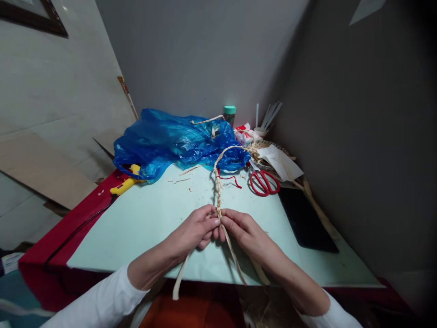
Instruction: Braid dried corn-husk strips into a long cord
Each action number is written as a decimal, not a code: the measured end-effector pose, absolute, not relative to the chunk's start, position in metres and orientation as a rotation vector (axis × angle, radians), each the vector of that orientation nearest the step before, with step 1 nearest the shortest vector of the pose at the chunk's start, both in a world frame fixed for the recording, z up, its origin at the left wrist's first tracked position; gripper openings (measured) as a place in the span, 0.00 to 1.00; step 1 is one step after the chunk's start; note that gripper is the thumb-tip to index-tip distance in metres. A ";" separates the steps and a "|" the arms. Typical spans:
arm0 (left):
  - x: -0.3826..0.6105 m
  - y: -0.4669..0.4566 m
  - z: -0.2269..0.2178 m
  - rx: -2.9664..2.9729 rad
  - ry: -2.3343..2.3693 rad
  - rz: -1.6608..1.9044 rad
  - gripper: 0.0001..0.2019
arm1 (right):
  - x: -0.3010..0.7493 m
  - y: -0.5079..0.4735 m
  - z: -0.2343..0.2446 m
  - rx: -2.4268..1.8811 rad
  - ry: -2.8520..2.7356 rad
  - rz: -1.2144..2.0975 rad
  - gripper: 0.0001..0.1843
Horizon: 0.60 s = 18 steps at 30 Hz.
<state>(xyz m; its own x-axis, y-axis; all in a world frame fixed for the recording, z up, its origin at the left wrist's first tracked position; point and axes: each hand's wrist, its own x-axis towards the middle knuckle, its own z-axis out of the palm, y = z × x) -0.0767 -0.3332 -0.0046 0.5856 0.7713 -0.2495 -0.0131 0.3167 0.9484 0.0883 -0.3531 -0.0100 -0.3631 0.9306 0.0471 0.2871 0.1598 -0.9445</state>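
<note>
A plaited straw cord (217, 182) runs from a woven basket (262, 148) at the back toward me across the pale green table top (143, 218). My left hand (194, 230) and my right hand (244, 232) meet at the near end of the cord, fingers pinched together on the loose flat strands. Three unbraided strips (235, 259) hang from my hands over the table's front edge.
A crumpled blue plastic bag (174, 141) lies at the back left, a yellow glue gun (128, 182) with a black cable beside it. Red scissors (264, 182), a black phone (305, 223), white paper (280, 161) and a teal-lidded jar (230, 114) sit to the right and rear.
</note>
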 end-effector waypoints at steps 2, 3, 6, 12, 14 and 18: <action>-0.077 -0.333 -0.003 1.092 0.850 0.607 0.06 | 0.086 -0.356 -0.010 -1.221 -1.801 1.156 0.15; -0.078 -0.333 -0.002 1.054 0.869 0.609 0.07 | 0.085 -0.358 -0.009 -1.249 -1.807 1.132 0.13; -0.078 -0.333 -0.001 0.992 0.908 0.612 0.08 | 0.082 -0.363 -0.009 -1.315 -1.812 1.097 0.10; -0.077 -0.337 0.000 1.174 1.021 0.617 0.06 | 0.087 -0.365 -0.006 -1.445 -1.961 0.947 0.12; -0.076 -0.337 0.001 1.240 1.063 0.619 0.06 | 0.091 -0.365 -0.004 -1.494 -2.062 0.875 0.10; -0.075 -0.334 0.003 1.315 1.102 0.613 0.06 | 0.094 -0.365 0.006 -1.626 -2.242 0.651 0.11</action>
